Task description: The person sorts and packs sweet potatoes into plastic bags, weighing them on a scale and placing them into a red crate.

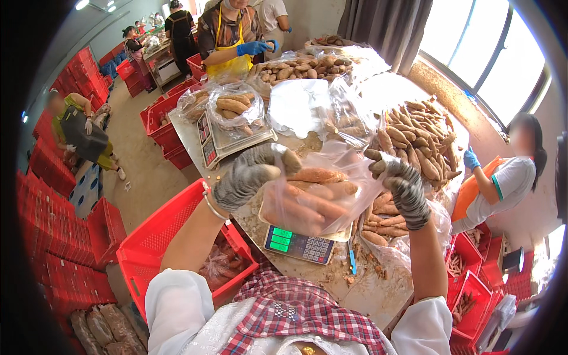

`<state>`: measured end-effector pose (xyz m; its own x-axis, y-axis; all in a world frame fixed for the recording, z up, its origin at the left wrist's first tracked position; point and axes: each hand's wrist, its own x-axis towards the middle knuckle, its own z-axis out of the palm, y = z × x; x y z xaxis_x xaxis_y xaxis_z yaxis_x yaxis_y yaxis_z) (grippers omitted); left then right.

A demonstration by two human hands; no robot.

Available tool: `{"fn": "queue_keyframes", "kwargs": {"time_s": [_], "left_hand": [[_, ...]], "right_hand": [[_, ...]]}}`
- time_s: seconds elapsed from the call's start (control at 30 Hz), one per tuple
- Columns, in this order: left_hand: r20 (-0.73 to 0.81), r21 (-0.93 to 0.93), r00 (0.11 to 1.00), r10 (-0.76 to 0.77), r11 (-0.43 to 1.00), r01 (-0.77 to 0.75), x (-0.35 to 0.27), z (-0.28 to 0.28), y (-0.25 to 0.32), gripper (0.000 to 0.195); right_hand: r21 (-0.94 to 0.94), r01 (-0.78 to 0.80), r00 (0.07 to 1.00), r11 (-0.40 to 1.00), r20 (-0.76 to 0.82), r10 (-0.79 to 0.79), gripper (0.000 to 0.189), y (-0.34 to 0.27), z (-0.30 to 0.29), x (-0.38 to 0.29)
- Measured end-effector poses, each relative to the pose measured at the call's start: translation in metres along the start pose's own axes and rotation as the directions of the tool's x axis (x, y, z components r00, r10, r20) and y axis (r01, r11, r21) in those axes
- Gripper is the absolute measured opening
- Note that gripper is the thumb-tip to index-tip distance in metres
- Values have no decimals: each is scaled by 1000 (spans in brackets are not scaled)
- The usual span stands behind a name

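Note:
Both my hands wear grey striped, dirt-stained work gloves. A clear plastic bag (328, 202) of sweet potatoes (306, 208) sits on a digital scale (297, 244) with green lit displays. My left hand (259, 173) grips the bag's left edge, and my right hand (397, 184) pinches its right edge, so the mouth is spread between them. Through the thin film several long reddish-brown roots show. Just right of the scale's keypad lies a blue-handled knife (352, 259) on the soiled table (310, 277).
Loose sweet potatoes (417, 137) are heaped at the right. A second scale (226, 137) bears another filled bag (233, 106). A red plastic crate (159, 230) with bagged roots stands at my left. Co-workers stand across the table (233, 40) and at the right (501, 177).

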<state>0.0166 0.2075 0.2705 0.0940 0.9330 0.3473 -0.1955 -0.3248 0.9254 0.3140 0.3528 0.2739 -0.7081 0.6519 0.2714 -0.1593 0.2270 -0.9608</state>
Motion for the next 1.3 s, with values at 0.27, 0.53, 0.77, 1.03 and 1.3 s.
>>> {"fn": "queue_keyframes", "kwargs": {"time_s": [0.27, 0.53, 0.77, 1.03, 1.3], "left_hand": [[230, 586, 970, -79, 807, -73, 37, 35, -19, 24], [289, 50, 919, -269, 963, 266, 45, 50, -65, 28], [175, 930, 846, -504, 366, 25, 49, -52, -85, 23], [-148, -724, 715, -683, 568, 392, 77, -24, -120, 10], [102, -899, 947, -306, 378, 219, 29, -89, -174, 43]], "right_hand": [[-774, 440, 861, 454, 220, -459, 42, 4, 48, 15], [-694, 382, 888, 610, 92, -451, 26, 44, 56, 10], [-515, -249, 914, 821, 156, 375, 30, 76, 16, -4], [-123, -118, 955, 985, 258, 147, 29, 123, 10, 15], [570, -301, 944, 765, 292, 153, 25, 176, -25, -55]]}}
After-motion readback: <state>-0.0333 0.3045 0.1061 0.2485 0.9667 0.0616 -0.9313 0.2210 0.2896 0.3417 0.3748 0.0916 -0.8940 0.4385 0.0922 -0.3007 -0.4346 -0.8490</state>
